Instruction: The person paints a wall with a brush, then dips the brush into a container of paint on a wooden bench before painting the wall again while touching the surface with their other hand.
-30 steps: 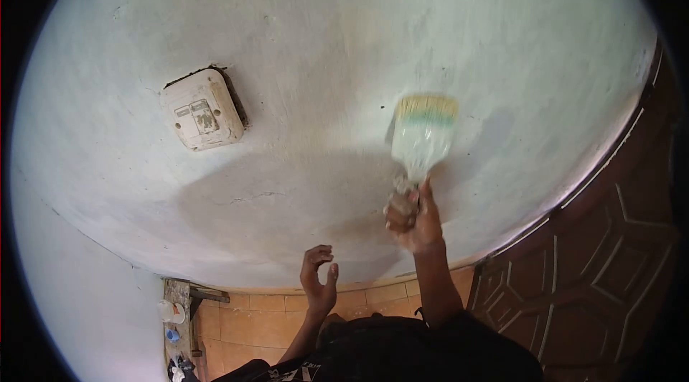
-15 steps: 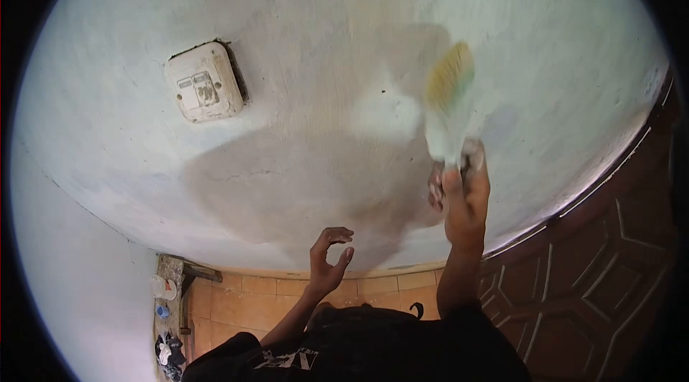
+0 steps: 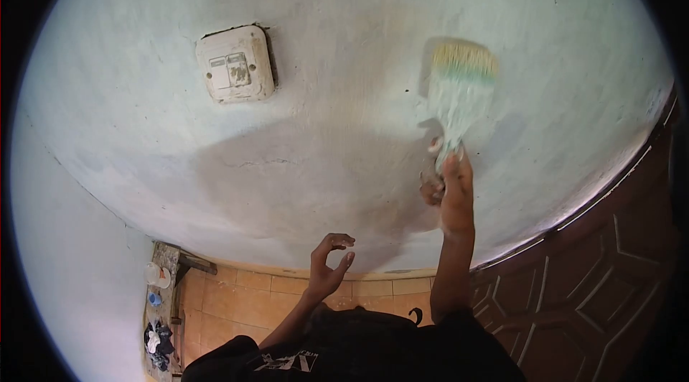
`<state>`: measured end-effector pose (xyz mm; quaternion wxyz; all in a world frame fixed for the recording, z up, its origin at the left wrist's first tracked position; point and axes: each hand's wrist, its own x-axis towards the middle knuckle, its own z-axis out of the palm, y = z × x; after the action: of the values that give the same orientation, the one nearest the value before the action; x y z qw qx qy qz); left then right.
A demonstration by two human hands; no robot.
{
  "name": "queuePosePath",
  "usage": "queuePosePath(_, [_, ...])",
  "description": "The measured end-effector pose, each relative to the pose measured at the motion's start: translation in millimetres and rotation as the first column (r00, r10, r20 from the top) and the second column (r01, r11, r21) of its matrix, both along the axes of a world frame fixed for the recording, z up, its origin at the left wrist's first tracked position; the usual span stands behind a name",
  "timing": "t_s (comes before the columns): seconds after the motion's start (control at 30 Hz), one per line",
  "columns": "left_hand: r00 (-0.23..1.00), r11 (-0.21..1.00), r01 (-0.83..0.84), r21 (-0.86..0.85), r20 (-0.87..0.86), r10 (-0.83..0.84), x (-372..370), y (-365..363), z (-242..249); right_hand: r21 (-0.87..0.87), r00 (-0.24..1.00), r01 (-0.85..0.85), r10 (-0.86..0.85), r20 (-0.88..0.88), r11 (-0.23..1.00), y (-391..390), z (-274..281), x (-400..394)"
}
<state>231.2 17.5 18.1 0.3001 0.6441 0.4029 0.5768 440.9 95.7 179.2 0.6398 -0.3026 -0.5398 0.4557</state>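
Facing cracked plaster, a paint-smeared brush flares.

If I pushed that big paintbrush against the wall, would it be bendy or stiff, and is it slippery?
The paintbrush would probably bend at its bristles, which look like fine hairs. Its wide middle part holds a flat shape, so that likely stays stiff. It's streaked with pale green, perhaps wet paint, so it might feel slippery.
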Motion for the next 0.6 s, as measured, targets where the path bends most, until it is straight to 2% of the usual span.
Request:
queuePosePath(0.07, [1.0,1.0,-0.003,-0.018,0.003,0.003,-0.8,0.4,2.0,0.031,0.998,0.042,-0.044,0.049,0.999,13.4,5.9,5.2])
queuePosePath(0.13, [1.0,1.0,0.001,-0.023,0.007,-0.001,-2.4,0.0,2.0,0.03,0.998,0.001,-0.002,0.061,1.0,25.1,-7.9,9.0])
queuePosePath(0.23, [1.0,1.0,0.016,-0.025,0.014,-0.016,-3.5,0.3,1.4,-0.132,0.994,-0.022,0.007,-0.111,0.991,7.9,-43.4,-11.7])
queuePosePath(0.33, [0.999,0.998,0.029,-0.055,0.014,-0.029,-4.2,-2.3,-1.2,-0.226,0.99,-0.091,0.064,-0.124,0.97,-25.4,-53.6,-17.5])
queuePosePath(0.43, [0.999,0.997,0.035,-0.069,0.003,-0.035,-4.9,-0.6,-3.2,-0.093,0.985,-0.024,0.008,-0.17,0.995,-24.8,-33.7,-14.6])
queuePosePath(0.5, [0.999,0.995,0.054,-0.078,0.004,-0.054,-5.4,0.8,-6.7,-0.008,0.989,0.143,-0.143,-0.047,0.99,-2.3,-7.5,-11.3])
queuePosePath(0.57, [0.998,0.994,0.066,-0.088,-0.012,-0.067,-6.1,1.2,-3.9,-0.001,0.982,0.19,-0.19,-0.011,0.982,4.0,-2.7,-9.7])
queuePosePath(0.6, [0.997,0.994,0.069,-0.089,-0.017,-0.071,-5.4,2.1,-2.8,-0.041,0.987,0.153,-0.155,-0.035,0.987,4.1,-6.9,-10.8])
